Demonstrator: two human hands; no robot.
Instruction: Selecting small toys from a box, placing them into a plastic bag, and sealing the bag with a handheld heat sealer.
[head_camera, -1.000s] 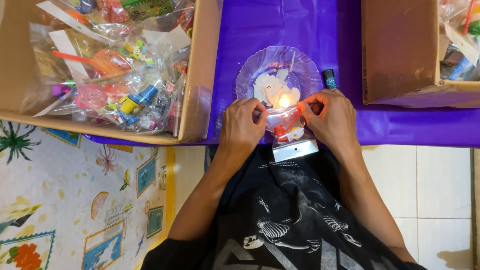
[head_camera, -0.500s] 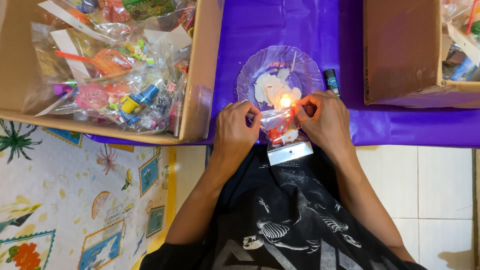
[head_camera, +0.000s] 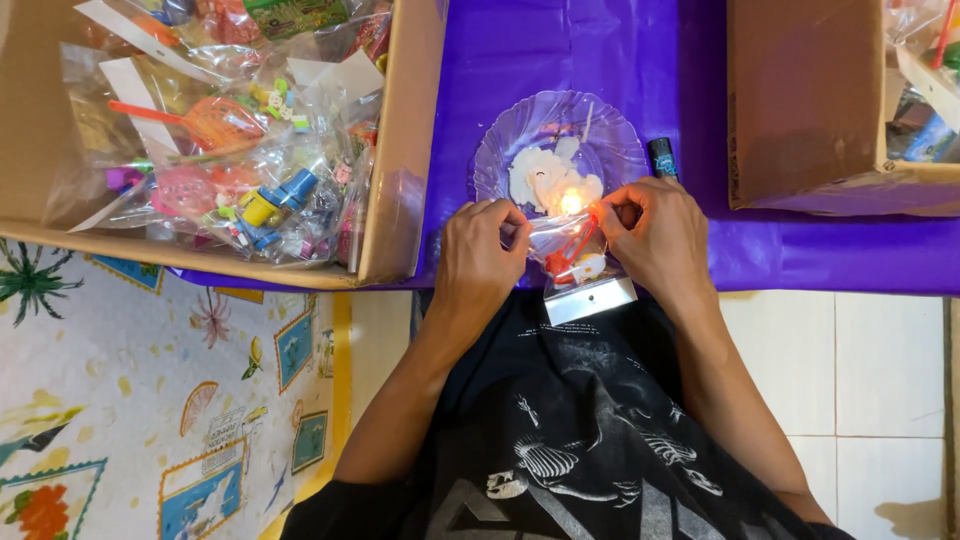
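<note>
Left hand and right hand: both pinched on the far edge of a small clear toy packet, held between them at the near rim of a clear glass plate carrying a lit candle stub. Purple-covered desk; black lighter right of plate; cardboard box of bagged toys far left

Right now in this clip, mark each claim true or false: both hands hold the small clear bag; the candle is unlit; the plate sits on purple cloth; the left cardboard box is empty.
1. Both the left hand and right hand hold the small clear bag: true.
2. The candle is unlit: false, a flame burns on the glass plate.
3. The plate sits on the purple cloth: true.
4. The left cardboard box is empty: false, it holds bagged toys.
</note>
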